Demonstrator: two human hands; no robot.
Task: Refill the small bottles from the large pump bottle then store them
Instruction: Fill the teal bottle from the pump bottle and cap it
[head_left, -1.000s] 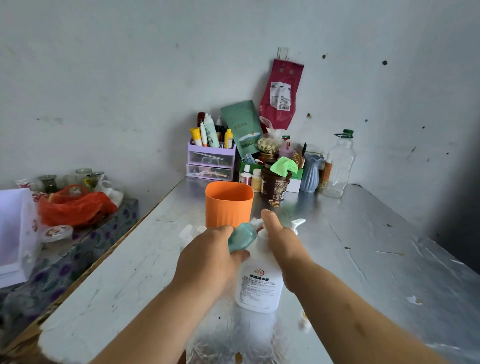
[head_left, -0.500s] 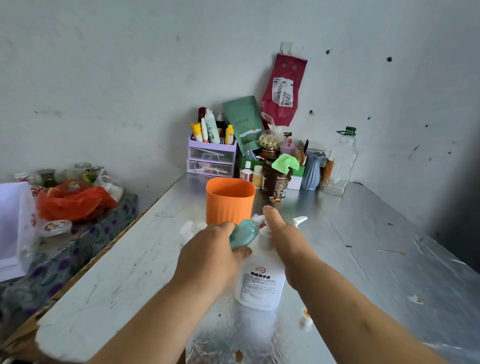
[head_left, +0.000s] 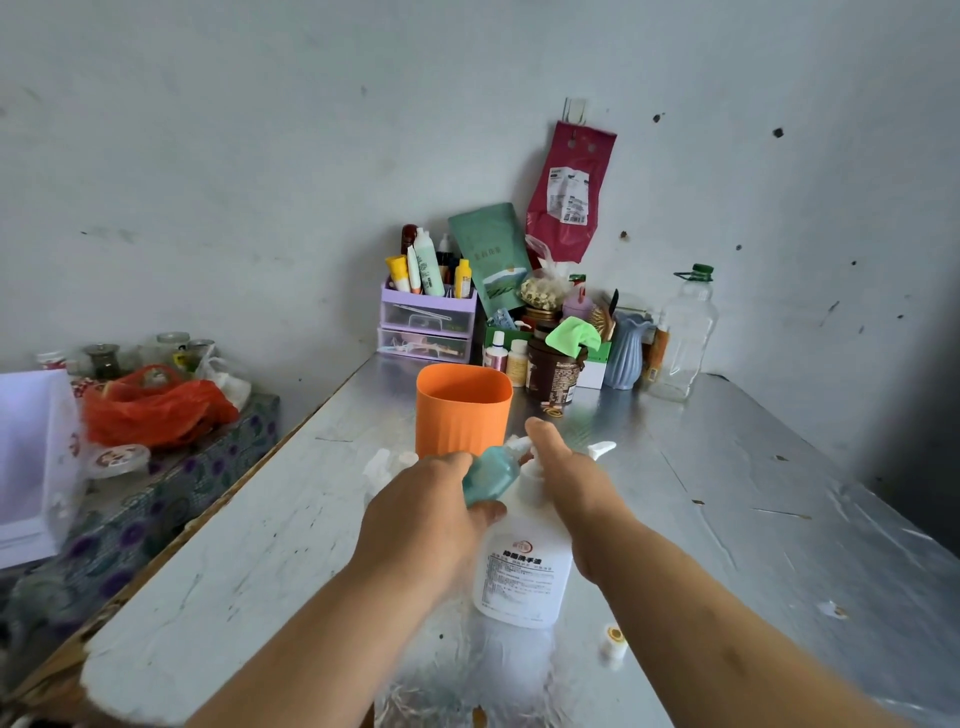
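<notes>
Fingers, left hand (head_left: 421, 514): curled round translucent teal small bottle (head_left: 491, 475).
Fingers, right hand (head_left: 571, 478): thumb straight at its white neck; rest hidden, grip unclear.
Pump bottle (head_left: 522, 577): white, cylindrical, upright under both hands, toward near desk (head_left: 727, 493) edge.
Surface: crinkled silver foil; orange cup (head_left: 462, 410) behind.

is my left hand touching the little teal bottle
Touching. The head view shows the left hand gripping the small teal bottle, thumb and fingers curled round it.
</notes>
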